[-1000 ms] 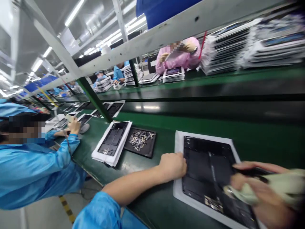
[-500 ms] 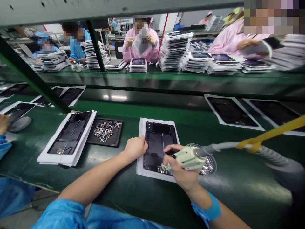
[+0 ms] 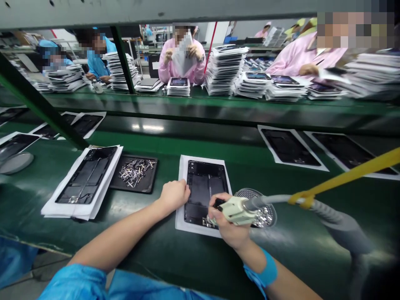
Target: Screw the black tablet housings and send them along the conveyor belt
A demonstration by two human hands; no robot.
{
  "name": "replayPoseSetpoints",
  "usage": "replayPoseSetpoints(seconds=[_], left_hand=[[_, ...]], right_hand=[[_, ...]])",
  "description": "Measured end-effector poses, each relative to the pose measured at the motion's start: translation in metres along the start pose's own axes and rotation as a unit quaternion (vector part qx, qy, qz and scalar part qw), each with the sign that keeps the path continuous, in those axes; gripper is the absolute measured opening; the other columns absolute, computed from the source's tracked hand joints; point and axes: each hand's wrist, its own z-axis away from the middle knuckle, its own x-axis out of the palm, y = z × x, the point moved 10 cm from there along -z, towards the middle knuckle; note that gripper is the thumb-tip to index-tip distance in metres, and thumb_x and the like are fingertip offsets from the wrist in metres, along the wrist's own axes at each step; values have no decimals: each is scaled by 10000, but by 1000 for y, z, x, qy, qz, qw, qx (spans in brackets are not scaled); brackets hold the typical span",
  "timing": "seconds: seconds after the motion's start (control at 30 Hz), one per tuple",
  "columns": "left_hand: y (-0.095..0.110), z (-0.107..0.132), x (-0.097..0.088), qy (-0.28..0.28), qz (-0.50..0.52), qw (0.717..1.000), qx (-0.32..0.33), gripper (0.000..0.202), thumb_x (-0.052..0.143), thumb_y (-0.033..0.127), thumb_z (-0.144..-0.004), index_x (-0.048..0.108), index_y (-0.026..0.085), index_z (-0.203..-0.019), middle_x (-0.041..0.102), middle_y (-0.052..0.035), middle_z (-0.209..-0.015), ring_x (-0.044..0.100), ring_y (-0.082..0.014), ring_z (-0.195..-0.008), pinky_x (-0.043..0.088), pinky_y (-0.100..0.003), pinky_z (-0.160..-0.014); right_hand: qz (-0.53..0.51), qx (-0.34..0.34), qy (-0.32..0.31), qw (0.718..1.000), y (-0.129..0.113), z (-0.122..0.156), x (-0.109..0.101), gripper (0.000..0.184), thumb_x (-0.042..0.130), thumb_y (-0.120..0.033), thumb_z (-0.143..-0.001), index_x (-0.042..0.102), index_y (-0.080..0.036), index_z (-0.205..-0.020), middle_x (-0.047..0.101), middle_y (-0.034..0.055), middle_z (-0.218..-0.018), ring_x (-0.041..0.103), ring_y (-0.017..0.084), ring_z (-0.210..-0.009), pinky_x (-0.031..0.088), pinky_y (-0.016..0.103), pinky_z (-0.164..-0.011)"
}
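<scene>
A black opened tablet (image 3: 204, 187) lies on a white sheet (image 3: 184, 221) on the green bench in front of me. My left hand (image 3: 173, 194) is closed in a loose fist and presses on the sheet's left edge beside the tablet. My right hand (image 3: 228, 223) grips a cream electric screwdriver (image 3: 235, 209) with its tip down on the tablet's lower right part. A grey hose (image 3: 325, 216) with a yellow cord runs off to the right from the tool. A round metal dish of screws (image 3: 262, 208) sits just right of the tablet.
A stack of sheets with another black tablet (image 3: 86, 177) and a black tray of small metal parts (image 3: 134, 173) lie to the left. More tablets on sheets (image 3: 289, 148) sit on the belt behind. People in pink and blue coats work among tall stacks (image 3: 223, 68) across the line.
The view swung from the left along the line to straight down on the bench. Since half a second ago both hands stay on the tablet, with the screwdriver shifted slightly lower and left.
</scene>
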Motion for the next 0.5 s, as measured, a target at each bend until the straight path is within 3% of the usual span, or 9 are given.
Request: replayPoseSetpoints(seconds=[0.2,0.3,0.37,0.5], left_hand=[[3,10,3,-17,-9,1000,-20,383,338,313,-1043,663,123,-1115,761,-207,-1014,749,-351,-970,561,-453,-822],[-3,7,-2,-4,-3,1000,-29,358,324,280,-1053,638,125,-1127,760,-203,-1022,751,-343,-964,551,-439,-817],[-13,-2,-16,32,14,998,-44,332,344,282,-1058,633,129,-1116,764,-191,-1019,752,-328,-957,541,-411,-813],[-42,-40,-65,129,72,987,-67,272,430,300,-1055,660,160,-1088,779,-128,-1029,748,-252,-975,515,-303,-828]], right_hand=[[-1,11,-9,1000,2,-4,7,154,732,-296,-873,649,-231,-985,631,-33,-656,572,113,-458,512,234,-443],[-36,2,19,999,-5,-12,-4,157,723,-300,-887,639,-232,-1000,637,-34,-647,581,120,-449,514,239,-425],[-62,-11,48,997,-13,-18,-20,174,727,-310,-888,631,-232,-1011,644,-30,-657,583,127,-445,514,247,-404],[-74,-33,118,990,-23,-26,-65,219,739,-312,-886,619,-224,-1047,637,-28,-663,579,131,-451,510,258,-401]])
